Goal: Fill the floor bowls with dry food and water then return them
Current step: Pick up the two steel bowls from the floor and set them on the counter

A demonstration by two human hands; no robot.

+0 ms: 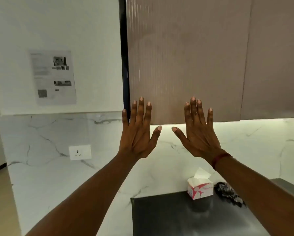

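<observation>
My left hand (137, 132) and my right hand (197, 133) are raised side by side in front of me, backs toward the camera, fingers spread and holding nothing. They hang in the air before the lower edge of a brown wall cabinet (185, 57), above the counter. A red band circles my right wrist. No bowls, dry food or water are in view.
A white marble counter (66, 181) with a black cooktop (185, 217) lies below. A tissue box (200, 188) and a dark crumpled item (228, 193) sit behind the cooktop. A wall socket (80, 152) and a printed sheet (53, 77) are at the left.
</observation>
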